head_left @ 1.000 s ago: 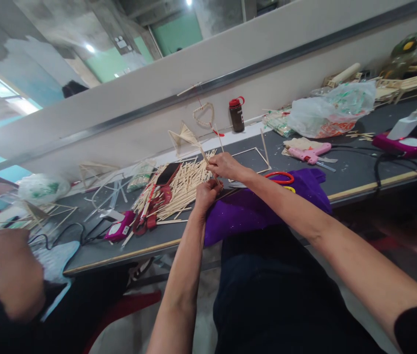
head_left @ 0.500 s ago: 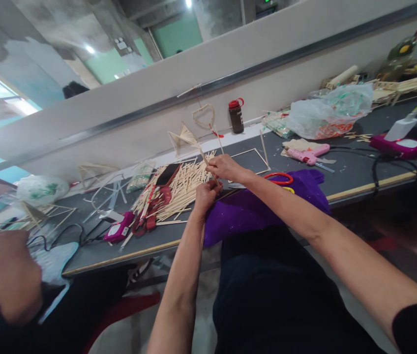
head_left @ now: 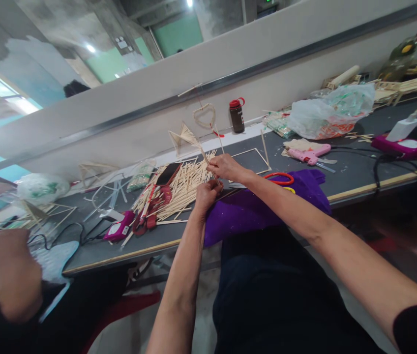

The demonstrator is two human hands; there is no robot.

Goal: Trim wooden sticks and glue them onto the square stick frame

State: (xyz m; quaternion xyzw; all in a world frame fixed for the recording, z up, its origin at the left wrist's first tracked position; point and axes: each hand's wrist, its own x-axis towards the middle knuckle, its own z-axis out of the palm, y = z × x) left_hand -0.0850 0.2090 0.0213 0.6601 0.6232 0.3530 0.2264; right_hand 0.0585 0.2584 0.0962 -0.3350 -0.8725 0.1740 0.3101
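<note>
Hardly Moved Since a Second Ago, with Both Hands Close Together

Pinching a slim, pale wooden stick (head_left: 204,156) in the bent fingers of the right hand (head_left: 226,167), tilted, its upper end close to a twisted fan of fine slats (head_left: 184,136). Cannot tell whether joined to it. Curling the left hand (head_left: 207,194) just below; cannot tell about any grasp there, with fingertips overlapped and too small to read. Reaching over a soft, crumpled purple cloth (head_left: 241,216) speckled white, draped at the table's edge. Seen beside the left hand: a loose heap of straight, smooth sticks (head_left: 184,189), crossing one another. Partly hidden behind the right arm: scissors with a glossy red loop (head_left: 278,173). Farther back: a dark bottle (head_left: 237,118) with a red cap and a thin, crinkled plastic bag (head_left: 332,113). Cut off and blurred at far left: a co-worker's hand (head_left: 7,241).
</note>
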